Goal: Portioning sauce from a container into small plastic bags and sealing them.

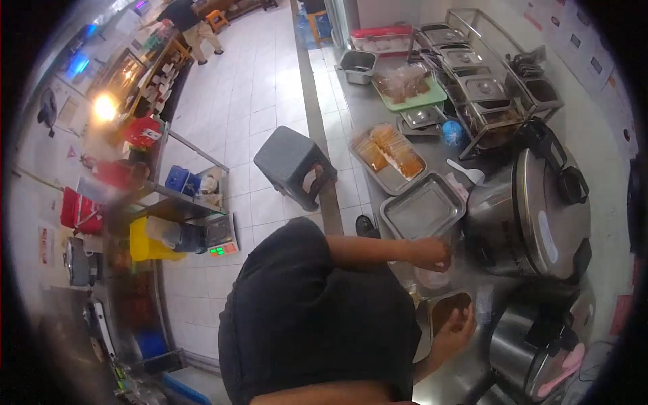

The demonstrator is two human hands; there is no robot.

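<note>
My left hand (431, 254), its fingers curled, is above a small pale, clear-looking item (433, 277) on the steel counter; whether it grips anything cannot be told. Lower in the view, my right hand (454, 329) has its fingers apart and slightly bent, beside and partly over a metal tray with brown contents (448, 306). An empty rectangular steel tray (424, 207) lies just beyond my left hand. Touching it is another steel tray (389, 158) with orange-brown food in clear plastic wrapping.
Large lidded metal pots (524, 217), (529, 339) stand at the wall side. A green tray (412, 96) with wrapped food, a blue ball-like item (453, 133) and a rack of lidded steel pans (481, 88) are farther along. A grey stool (291, 162) stands on the floor; another person (185, 20) is far off.
</note>
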